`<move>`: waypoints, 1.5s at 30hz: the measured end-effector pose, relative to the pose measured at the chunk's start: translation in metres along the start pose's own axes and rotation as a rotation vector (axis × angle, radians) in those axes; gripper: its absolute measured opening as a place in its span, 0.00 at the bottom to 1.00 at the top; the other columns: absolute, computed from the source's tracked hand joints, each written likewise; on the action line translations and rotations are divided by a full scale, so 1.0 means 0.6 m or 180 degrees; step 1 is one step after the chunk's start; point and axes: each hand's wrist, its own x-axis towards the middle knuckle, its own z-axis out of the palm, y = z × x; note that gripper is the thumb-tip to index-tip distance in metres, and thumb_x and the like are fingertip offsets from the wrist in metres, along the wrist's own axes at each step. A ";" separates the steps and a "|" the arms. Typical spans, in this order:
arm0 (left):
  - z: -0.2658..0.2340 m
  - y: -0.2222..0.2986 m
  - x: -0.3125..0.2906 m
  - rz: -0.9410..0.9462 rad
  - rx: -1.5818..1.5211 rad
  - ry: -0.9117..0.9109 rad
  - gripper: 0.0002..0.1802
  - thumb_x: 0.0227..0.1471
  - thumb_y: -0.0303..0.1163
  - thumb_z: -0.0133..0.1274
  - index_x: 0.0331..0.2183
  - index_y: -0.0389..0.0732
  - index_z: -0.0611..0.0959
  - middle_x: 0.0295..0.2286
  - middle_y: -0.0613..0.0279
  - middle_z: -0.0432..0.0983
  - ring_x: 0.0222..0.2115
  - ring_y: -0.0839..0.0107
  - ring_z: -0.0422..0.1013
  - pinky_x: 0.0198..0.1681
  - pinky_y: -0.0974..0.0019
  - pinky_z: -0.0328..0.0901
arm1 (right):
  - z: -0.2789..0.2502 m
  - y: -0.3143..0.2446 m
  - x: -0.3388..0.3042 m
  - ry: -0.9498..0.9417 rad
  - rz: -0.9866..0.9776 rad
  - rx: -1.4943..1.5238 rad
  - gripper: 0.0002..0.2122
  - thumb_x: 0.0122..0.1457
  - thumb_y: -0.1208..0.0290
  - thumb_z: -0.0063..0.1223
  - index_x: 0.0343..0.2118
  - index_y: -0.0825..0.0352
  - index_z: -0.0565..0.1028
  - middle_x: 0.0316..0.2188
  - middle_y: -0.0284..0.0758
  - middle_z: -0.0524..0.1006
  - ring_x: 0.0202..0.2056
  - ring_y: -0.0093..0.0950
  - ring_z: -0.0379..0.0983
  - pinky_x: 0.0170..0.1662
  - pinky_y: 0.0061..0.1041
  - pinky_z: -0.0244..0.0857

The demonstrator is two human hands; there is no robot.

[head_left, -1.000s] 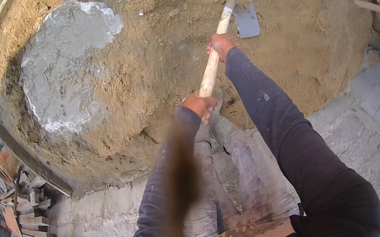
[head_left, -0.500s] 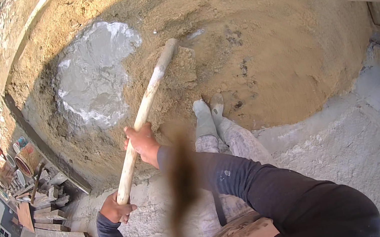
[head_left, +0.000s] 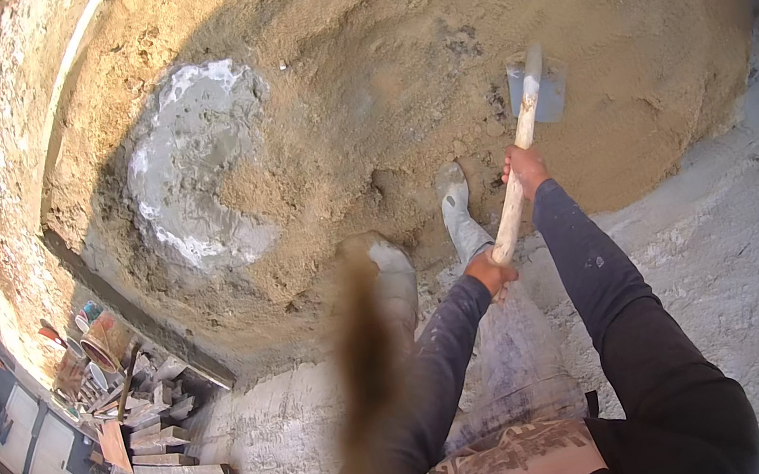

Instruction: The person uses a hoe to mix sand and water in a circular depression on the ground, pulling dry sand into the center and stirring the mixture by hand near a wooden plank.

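Observation:
I hold a hoe [head_left: 515, 203] by its pale wooden handle with both hands. My left hand [head_left: 492, 275] is wrapped round the near end of the handle. Farther up, my right hand [head_left: 527, 172] grips it closer to the head. The hoe's grey metal blade [head_left: 551, 95] lies at the brown sand [head_left: 638, 90] on the right, part of it behind the handle. Over to the left, a grey wet cement pool [head_left: 183, 160] with whitish edges sits in the sand, with some sand over its near right side.
My boots [head_left: 454, 193] stand at the sand's near edge. A board [head_left: 147, 329] borders the sand on the left. Beyond it are buckets [head_left: 104, 341] and a pile of wood offcuts [head_left: 166, 437]. Rough concrete floor [head_left: 692, 283] lies nearer me. A blurred brown strip hangs close to the camera.
Both hands have swung the hoe from beside the cement pool to the right, and its blade now shows. More sand covers the pool's near right part. My feet are farther apart.

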 end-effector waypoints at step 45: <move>-0.262 0.084 0.039 0.0204 -0.0908 0.0211 0.21 0.39 0.27 0.60 0.39 0.36 0.75 0.18 0.62 0.70 0.11 0.71 0.65 0.12 0.64 0.61 | 0.296 -0.101 0.071 -0.0184 -0.0151 -0.0781 0.09 0.55 0.71 0.55 0.28 0.71 0.70 0.17 0.34 0.69 0.15 0.25 0.67 0.18 0.27 0.67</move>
